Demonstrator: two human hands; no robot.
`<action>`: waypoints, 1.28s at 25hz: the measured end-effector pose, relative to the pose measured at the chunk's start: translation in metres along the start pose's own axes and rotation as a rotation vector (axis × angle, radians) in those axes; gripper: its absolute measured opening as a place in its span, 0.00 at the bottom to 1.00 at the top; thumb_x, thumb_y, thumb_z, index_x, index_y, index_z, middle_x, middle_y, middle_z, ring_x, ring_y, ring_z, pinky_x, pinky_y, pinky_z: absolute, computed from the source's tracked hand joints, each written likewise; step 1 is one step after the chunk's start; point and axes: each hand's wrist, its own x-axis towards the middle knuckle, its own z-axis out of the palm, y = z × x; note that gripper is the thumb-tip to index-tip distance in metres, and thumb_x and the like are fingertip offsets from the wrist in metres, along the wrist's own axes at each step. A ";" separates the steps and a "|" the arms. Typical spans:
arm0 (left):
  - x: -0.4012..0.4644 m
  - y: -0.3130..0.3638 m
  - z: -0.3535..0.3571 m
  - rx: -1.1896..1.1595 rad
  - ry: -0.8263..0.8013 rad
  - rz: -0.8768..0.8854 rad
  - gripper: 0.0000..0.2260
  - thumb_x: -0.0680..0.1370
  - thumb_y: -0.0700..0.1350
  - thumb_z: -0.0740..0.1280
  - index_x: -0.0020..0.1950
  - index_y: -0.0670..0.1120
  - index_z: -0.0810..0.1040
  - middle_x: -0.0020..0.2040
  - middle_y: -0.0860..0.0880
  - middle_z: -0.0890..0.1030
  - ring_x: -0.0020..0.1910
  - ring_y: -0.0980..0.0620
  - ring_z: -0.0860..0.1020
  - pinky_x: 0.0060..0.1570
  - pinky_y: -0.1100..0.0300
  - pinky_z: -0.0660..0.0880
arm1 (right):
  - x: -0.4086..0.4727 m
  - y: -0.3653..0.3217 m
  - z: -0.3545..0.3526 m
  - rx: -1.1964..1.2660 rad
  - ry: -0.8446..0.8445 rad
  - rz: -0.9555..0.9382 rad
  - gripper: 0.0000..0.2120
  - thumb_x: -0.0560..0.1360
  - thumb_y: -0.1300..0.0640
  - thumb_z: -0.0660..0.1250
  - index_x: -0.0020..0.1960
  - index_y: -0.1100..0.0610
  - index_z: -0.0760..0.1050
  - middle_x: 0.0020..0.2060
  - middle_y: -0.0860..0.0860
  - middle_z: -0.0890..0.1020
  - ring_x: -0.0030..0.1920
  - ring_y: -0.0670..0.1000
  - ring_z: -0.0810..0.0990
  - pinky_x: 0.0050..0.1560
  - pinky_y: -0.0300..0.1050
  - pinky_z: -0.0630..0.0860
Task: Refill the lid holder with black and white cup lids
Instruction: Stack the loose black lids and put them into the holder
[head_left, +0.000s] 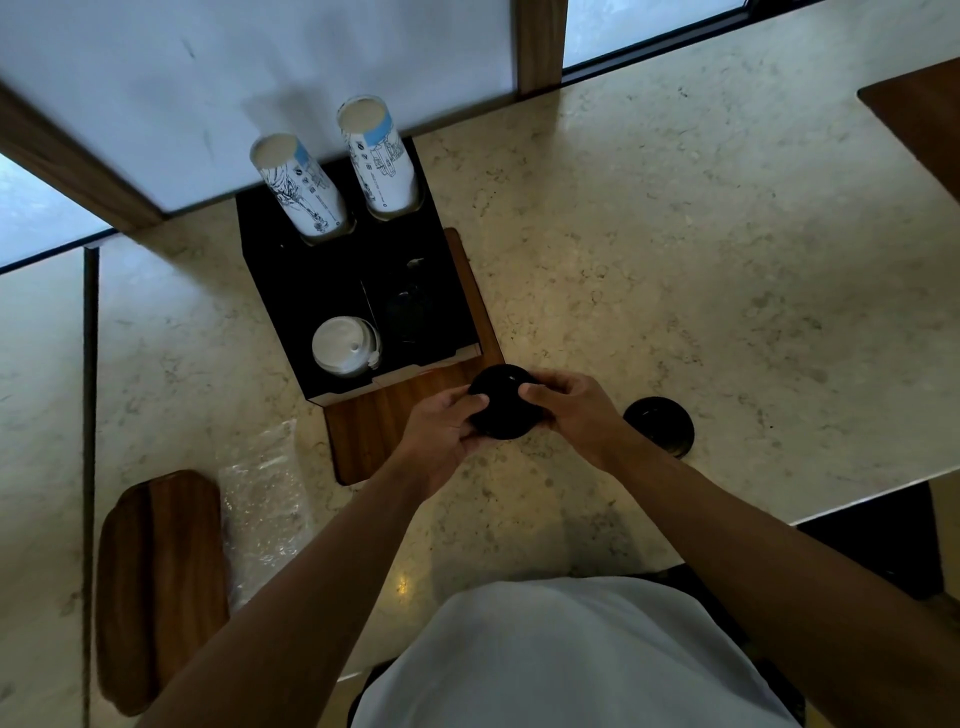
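A stack of black lids is gripped from both sides, the left hand and the right hand curled round its edges. It is held above the near end of a wooden board. Just beyond the hands, the black lid holder is seen on that board, with white lids in the slot ahead of the left hand. More black lids are set on the counter just right of the right hand.
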 end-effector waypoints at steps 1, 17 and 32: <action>-0.001 0.000 0.000 0.000 -0.010 -0.006 0.17 0.80 0.41 0.69 0.68 0.38 0.75 0.62 0.38 0.83 0.61 0.39 0.83 0.57 0.45 0.81 | 0.001 0.000 0.000 0.002 0.002 0.001 0.16 0.76 0.58 0.73 0.63 0.59 0.80 0.55 0.57 0.86 0.56 0.55 0.85 0.55 0.51 0.83; 0.004 -0.008 0.015 -0.035 0.065 -0.049 0.16 0.78 0.39 0.72 0.64 0.41 0.76 0.63 0.41 0.82 0.60 0.44 0.82 0.46 0.56 0.83 | -0.054 0.016 -0.091 -1.554 0.486 -0.039 0.41 0.66 0.41 0.71 0.75 0.54 0.64 0.71 0.60 0.66 0.70 0.65 0.64 0.73 0.63 0.59; -0.009 -0.016 0.027 0.028 0.032 -0.090 0.16 0.81 0.40 0.69 0.68 0.37 0.74 0.64 0.38 0.82 0.58 0.43 0.84 0.46 0.53 0.83 | -0.056 0.013 -0.032 -0.580 0.437 -0.254 0.45 0.57 0.32 0.78 0.68 0.47 0.68 0.62 0.47 0.66 0.61 0.45 0.71 0.48 0.18 0.67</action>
